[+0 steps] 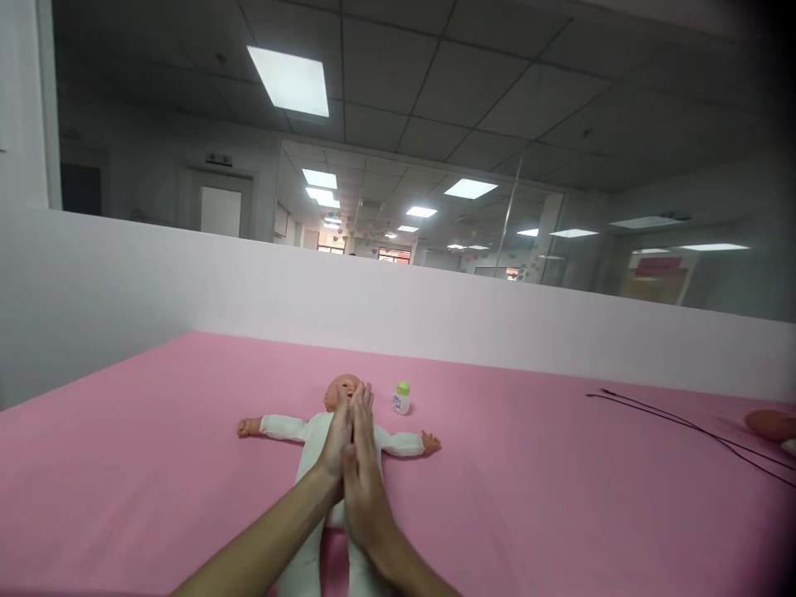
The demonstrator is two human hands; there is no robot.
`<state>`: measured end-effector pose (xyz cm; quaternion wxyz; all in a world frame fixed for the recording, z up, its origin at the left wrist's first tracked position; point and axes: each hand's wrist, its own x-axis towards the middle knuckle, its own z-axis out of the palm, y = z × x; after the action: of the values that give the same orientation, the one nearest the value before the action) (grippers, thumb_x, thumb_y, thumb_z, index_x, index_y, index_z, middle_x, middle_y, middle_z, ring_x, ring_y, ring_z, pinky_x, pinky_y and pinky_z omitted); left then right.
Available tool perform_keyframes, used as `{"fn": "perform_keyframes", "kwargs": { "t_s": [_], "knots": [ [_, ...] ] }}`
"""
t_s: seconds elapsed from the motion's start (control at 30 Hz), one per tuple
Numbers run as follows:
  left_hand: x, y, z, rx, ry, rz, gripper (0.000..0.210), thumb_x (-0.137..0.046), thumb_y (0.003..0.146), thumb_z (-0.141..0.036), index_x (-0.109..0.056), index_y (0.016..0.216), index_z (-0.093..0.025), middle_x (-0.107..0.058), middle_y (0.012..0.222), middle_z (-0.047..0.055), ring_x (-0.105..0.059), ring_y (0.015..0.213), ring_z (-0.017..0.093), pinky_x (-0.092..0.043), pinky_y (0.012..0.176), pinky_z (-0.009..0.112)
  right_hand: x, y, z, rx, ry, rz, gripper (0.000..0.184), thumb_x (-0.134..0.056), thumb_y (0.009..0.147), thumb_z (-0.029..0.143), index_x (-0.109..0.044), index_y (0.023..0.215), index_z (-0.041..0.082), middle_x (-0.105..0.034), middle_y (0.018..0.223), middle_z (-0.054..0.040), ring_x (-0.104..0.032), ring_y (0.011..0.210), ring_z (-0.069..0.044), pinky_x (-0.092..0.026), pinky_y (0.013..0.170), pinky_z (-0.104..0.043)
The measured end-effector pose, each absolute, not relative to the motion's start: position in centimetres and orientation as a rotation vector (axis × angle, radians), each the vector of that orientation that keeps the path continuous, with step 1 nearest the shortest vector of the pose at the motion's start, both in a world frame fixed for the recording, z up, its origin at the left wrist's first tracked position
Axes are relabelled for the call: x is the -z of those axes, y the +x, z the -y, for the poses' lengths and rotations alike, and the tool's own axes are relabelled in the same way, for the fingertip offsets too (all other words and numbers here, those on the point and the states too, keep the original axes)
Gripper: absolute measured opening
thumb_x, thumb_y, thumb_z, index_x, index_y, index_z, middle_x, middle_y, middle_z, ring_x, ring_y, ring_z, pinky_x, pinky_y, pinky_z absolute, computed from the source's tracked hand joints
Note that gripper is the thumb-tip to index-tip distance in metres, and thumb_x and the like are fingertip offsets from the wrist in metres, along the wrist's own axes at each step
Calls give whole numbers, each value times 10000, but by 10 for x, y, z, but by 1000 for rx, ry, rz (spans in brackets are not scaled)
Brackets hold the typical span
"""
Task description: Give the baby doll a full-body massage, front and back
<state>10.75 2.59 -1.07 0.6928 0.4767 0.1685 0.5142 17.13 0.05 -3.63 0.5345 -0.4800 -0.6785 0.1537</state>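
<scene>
A baby doll (317, 429) with a cloth body lies on its back on the pink surface, arms spread wide and head away from me. Over its chest, my left hand (339, 439) and my right hand (366, 489) are pressed palm to palm, fingers stretched straight and pointing toward the doll's head. Neither hand appears to hold anything. Whether they touch the doll, I cannot tell. Part of the doll's face and most of its torso are hidden behind them. Just right of the doll's head stands a small clear bottle (401, 403) with a green cap.
The pink padded surface (528, 473) reaches a low white wall (398, 307) with a wide glass pane above it. Thin dark cords (677, 419) lie at the right. Part of another doll-like, skin-toned object (771, 424) shows at the right edge.
</scene>
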Motion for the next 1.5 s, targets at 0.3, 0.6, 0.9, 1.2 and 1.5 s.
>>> {"fn": "perform_keyframes", "kwargs": {
  "t_s": [0.3, 0.6, 0.9, 1.2, 1.5],
  "knots": [
    [52, 72, -42, -1090, 1659, -739, 732, -449, 973, -684, -564, 1491, -179, -416, 1636, 129, -286, 1565, 306, -167, 1307, 451, 61, 201, -31, -439, -1242, 1666, 648, -363, 1062, 541, -308, 1641, 255, -318, 1692, -69, -264, 1578, -255, -236, 1298, -521],
    [102, 46, -73, -883, 2048, -1120, 845, -387, 988, -649, -355, 1601, -68, -197, 1700, 189, -129, 1605, 288, -76, 1295, 471, 89, 204, -46, -416, -1330, 2101, 684, -465, 927, 218, -392, 1606, 182, -354, 1663, -89, -313, 1559, -240, -213, 1305, -507],
    [106, 37, -96, -835, 2020, -1185, 956, -392, 970, -697, -202, 1647, -48, -61, 1728, 167, -16, 1612, 296, -32, 1299, 447, 109, 235, -67, -466, -1531, 1730, 740, -387, 1026, 605, -364, 1615, 158, -275, 1701, -106, -210, 1593, -264, -159, 1307, -528],
    [99, 18, -48, -742, 2090, -945, 781, -321, 1033, -639, -303, 1643, -152, -123, 1727, 98, -64, 1608, 259, -51, 1312, 452, 99, 224, -23, -547, -1466, 1949, 731, -407, 1041, 605, -296, 1645, 207, -184, 1720, -72, -154, 1605, -254, -133, 1315, -518],
    [98, 54, -110, -832, 2045, -1145, 827, -385, 1002, -632, -306, 1626, -95, -139, 1722, 149, -40, 1611, 308, -46, 1293, 505, 104, 231, -79, -467, -1477, 1739, 652, -347, 1042, 520, -447, 1567, 146, -383, 1655, -129, -304, 1560, -254, -191, 1302, -510]
  ]
}}
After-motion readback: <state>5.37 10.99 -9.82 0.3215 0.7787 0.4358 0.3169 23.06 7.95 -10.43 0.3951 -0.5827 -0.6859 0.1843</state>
